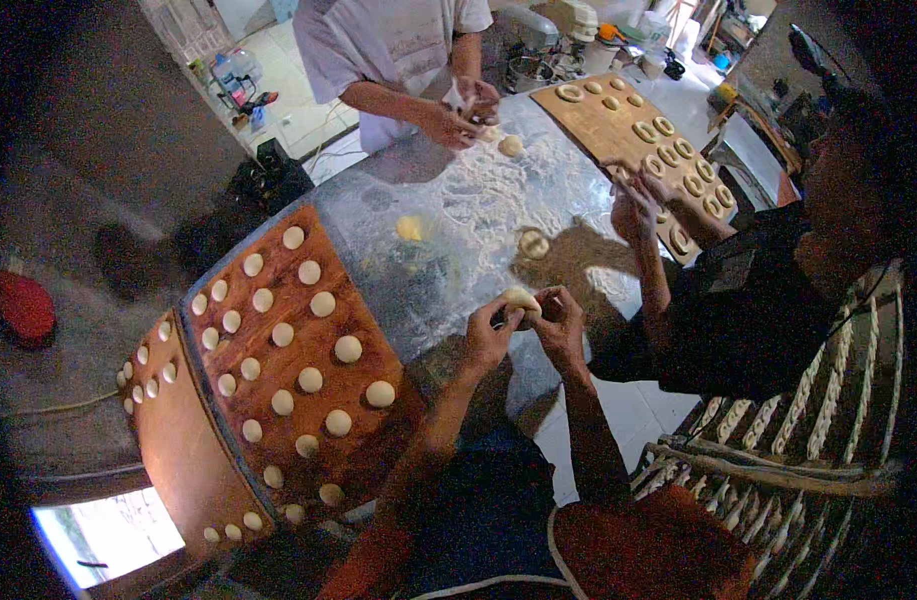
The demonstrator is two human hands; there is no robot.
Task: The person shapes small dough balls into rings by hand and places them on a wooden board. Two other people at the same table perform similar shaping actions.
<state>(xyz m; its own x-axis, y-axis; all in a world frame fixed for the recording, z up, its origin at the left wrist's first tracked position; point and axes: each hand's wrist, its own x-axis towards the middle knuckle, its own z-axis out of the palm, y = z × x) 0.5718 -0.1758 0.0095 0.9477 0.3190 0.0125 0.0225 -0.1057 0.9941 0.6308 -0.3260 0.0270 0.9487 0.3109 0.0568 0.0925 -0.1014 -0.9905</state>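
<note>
Low in the middle, my left hand (488, 335) and my right hand (560, 330) pinch a pale piece of dough (521, 298) between their fingers, above the metal tabletop (378, 290). A flattened dough piece (533, 242) lies just beyond them, near scattered flour (488, 190) and a yellow patch (409, 228). To my left, a reddish wooden board (278, 358) holds several round dough balls (348, 349), and a second board (183, 445) beside it holds several more.
A co-worker in white (388, 40) handles dough across the table. Another co-worker in dark clothing (738, 310) works close on my right, beside a board (603, 125) of dough rings. Wooden racks (778, 475) with long dough pieces stand at lower right. Bowls (528, 72) sit at the back.
</note>
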